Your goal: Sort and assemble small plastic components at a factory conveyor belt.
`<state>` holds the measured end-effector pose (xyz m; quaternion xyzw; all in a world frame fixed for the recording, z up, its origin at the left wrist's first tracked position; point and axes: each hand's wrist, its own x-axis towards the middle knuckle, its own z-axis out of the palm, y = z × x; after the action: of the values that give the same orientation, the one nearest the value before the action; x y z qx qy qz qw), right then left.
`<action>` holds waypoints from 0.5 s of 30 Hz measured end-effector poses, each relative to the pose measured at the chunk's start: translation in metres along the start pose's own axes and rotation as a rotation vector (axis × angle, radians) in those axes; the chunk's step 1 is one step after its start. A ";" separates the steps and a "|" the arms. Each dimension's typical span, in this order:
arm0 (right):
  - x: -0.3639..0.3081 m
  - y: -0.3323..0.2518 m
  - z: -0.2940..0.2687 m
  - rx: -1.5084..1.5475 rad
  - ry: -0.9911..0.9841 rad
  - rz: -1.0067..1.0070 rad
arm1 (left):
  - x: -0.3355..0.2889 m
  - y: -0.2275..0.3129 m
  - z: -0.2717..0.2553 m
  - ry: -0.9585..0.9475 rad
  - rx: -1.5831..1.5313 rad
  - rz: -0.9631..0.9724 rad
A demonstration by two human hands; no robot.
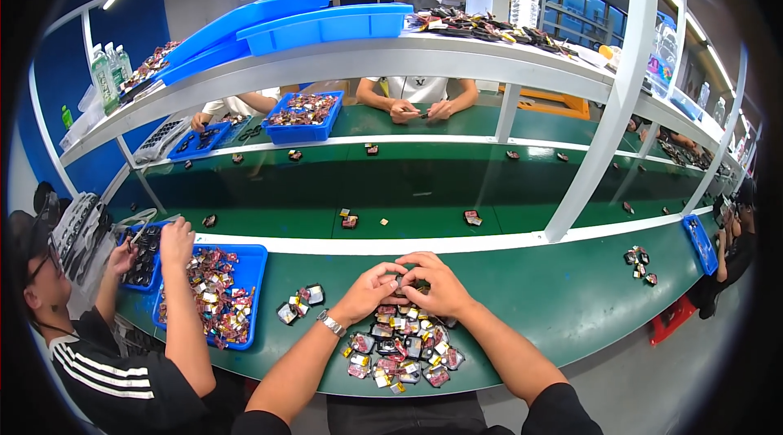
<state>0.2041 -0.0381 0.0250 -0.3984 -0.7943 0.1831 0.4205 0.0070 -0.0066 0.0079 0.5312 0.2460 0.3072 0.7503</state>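
My left hand point(375, 291), with a watch on its wrist, and my right hand point(438, 285) meet above the table's near edge. Fingers of both are bent and closed round a small dark electronic part point(401, 281), mostly covered by the fingertips. Right below them spreads a pile of small electronic units point(400, 347) with black cases, red circuit boards and silver or yellow battery cells. A smaller group of similar units point(300, 303) lies left of my left wrist. Further right, several more units point(640, 262) sit on the green tabletop point(522, 288).
A blue bin point(256, 296) full of small parts stands on the left, beside a co-worker point(106, 337). Beyond a white rail point(326, 246) runs a green conveyor point(424, 215) with scattered units. White posts point(599, 133) hold up a shelf with blue trays point(326, 27). Another person point(420, 97) works opposite.
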 end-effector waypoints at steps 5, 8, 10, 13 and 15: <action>0.000 -0.004 -0.002 0.034 -0.013 -0.054 | 0.000 -0.006 -0.001 -0.015 0.001 0.039; -0.001 -0.001 0.002 -0.097 0.049 -0.089 | 0.002 -0.007 -0.001 0.024 -0.016 0.052; -0.005 -0.003 0.003 -0.214 0.095 -0.114 | 0.000 -0.009 0.002 0.040 -0.043 0.066; -0.002 -0.004 0.005 -0.215 0.137 -0.122 | 0.001 -0.008 -0.001 -0.007 -0.122 0.097; -0.003 -0.006 0.006 -0.199 0.133 -0.114 | 0.000 -0.009 -0.002 -0.009 -0.115 0.093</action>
<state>0.1976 -0.0439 0.0237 -0.4036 -0.8003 0.0522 0.4404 0.0075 -0.0070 -0.0017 0.4995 0.1995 0.3530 0.7656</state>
